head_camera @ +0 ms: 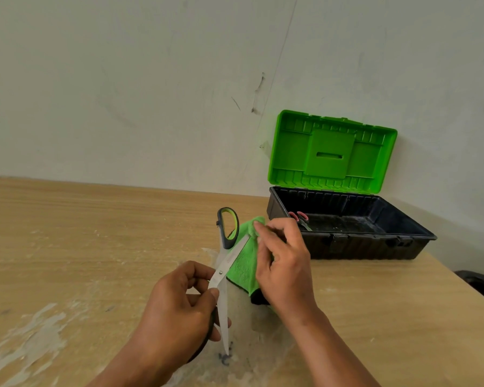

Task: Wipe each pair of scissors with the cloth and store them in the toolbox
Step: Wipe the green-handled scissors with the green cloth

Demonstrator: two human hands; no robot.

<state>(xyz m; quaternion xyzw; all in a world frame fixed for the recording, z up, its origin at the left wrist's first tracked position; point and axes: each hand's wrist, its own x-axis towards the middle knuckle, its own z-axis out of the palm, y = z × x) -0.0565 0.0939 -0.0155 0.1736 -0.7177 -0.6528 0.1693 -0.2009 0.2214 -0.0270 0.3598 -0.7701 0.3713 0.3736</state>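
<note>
Now; left hand [176, 303] pinches black scissors [221, 275]; right hand [282, 269] pinches 1 cloth [242, 266]; 1 toolbox [347, 247]: red scissors [299, 217]

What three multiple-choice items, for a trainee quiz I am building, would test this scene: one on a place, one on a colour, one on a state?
1. Where does the black plastic toolbox stand?
A. On the floor.
B. At the far right of the wooden table, by the wall.
C. On a shelf.

2. What colour is the fabric cloth in the right hand?
A. Red.
B. White.
C. Green.

3. How is the toolbox's green plastic lid?
A. Shut.
B. Lying detached on the table.
C. Raised open.

Key:
1 B: its base sits on the tabletop near the wall.
2 C: bright green fabric shows beside the steel scissors held by the left hand.
3 C: it stands upright behind the base, its inside facing the camera.
</note>
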